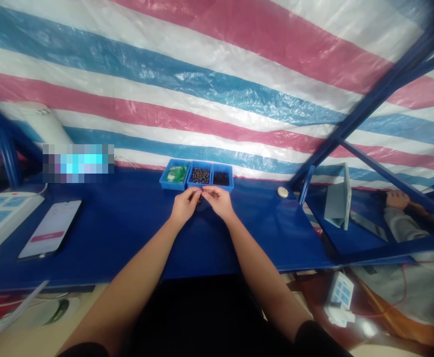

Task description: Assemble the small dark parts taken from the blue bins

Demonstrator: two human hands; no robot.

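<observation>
My left hand [185,204] and my right hand [219,200] meet above the blue table, fingertips pinched close together. Something small and dark shows between them, too small to name. Just beyond the fingers stand three joined blue bins. The left bin [172,186] holds a green plastic packet [177,173]. Many small dark and brassy pieces [200,175] fill the middle bin, and small black pieces [221,178] lie in the right one.
On the left lie a phone [51,228] and a white power strip [1,218]. A small round pale object [283,192] sits near the blue frame [323,144] on the right. Beyond it are a tablet in a case [339,201] and another person's sleeve [405,225]. Striped sheeting [202,94] hangs behind.
</observation>
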